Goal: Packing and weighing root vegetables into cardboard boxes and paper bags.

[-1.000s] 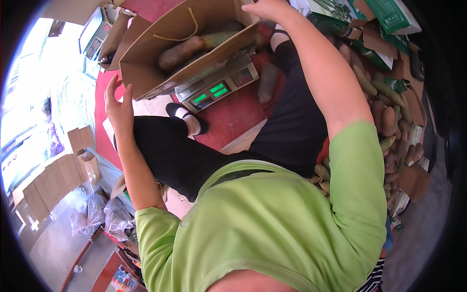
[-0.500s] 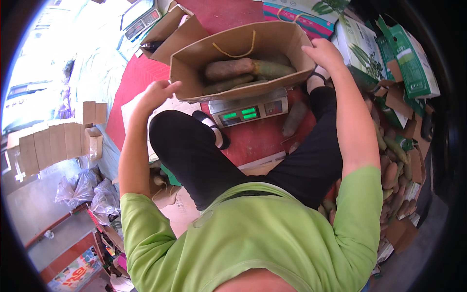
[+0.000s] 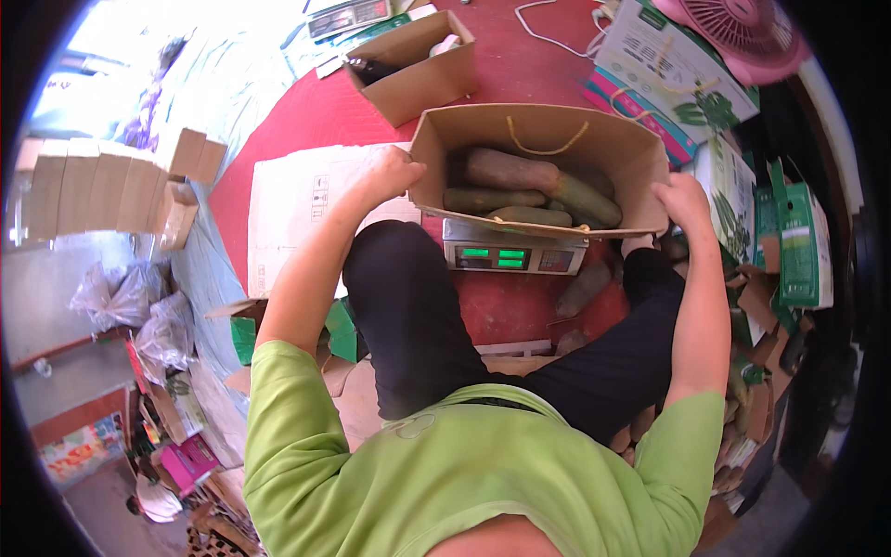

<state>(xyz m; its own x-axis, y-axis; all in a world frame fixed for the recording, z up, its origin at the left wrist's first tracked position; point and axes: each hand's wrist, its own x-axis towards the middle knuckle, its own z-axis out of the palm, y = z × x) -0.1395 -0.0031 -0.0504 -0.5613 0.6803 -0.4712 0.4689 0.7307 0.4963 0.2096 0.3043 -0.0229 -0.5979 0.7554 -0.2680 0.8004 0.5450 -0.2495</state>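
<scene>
In front of me an open cardboard box [image 3: 548,122] with a cord handle rests on a digital scale [image 3: 515,258] with lit green displays. Inside lie several thick, long radishes [image 3: 512,173], green and reddish-brown. At the box's left edge my left hand [image 3: 393,176] is closed with the fingers curled at the cardboard. My right hand [image 3: 684,200] pinches the right edge near the front corner. Both sets of fingertips are partly hidden.
Behind stands a smaller open carton [image 3: 418,70]. A flat cardboard sheet [image 3: 288,209] lies left on the red floor covering [image 3: 464,311]. Green-and-white cartons [image 3: 806,246] and a pink fan [image 3: 750,37] are on the right. A loose radish [image 3: 585,290] lies beside the scale.
My left hand, earlier with fingers apart beside the box's front left corner, has closed at its left edge. The right hand stays at the right edge. The whole view has shifted.
</scene>
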